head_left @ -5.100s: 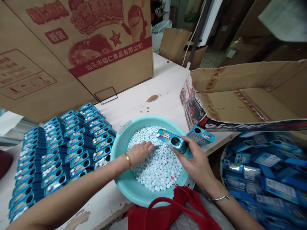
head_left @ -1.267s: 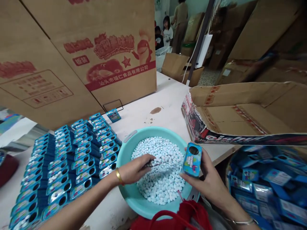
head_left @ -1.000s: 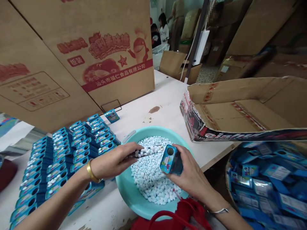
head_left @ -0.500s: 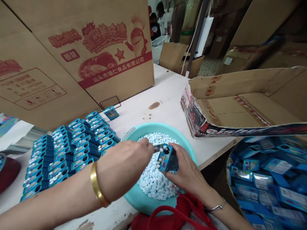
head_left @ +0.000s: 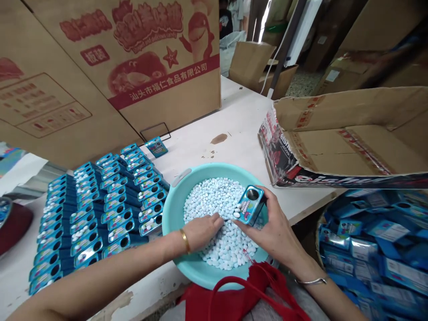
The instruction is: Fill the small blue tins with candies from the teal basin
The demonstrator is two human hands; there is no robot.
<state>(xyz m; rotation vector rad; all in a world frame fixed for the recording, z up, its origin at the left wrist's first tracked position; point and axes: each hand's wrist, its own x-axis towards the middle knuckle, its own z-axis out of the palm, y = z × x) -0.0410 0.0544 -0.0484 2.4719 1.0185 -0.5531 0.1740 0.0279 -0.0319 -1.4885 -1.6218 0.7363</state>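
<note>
A teal basin (head_left: 177,209) full of small pale blue candies (head_left: 214,200) sits at the table's front edge. My right hand (head_left: 270,227) is closed round a small blue tin box (head_left: 250,206), tilted over the candies. My left hand (head_left: 200,229) rests on the candy pile with its fingers closed on a thin scoop that is mostly hidden, its tip close to the tin's open end. A gold bangle circles the left wrist, a silver one the right.
Rows of filled blue tins (head_left: 100,205) lie left of the basin. One loose tin (head_left: 156,146) lies by a big printed carton (head_left: 117,67). An open flat carton (head_left: 347,142) stands right, a basket of blue tins (head_left: 374,240) below it. A red bag (head_left: 234,298) lies on my lap.
My left hand dropped from the tin's mouth back down onto the candy pile. The right hand with the tin shifted slightly right and tilted it more upright.
</note>
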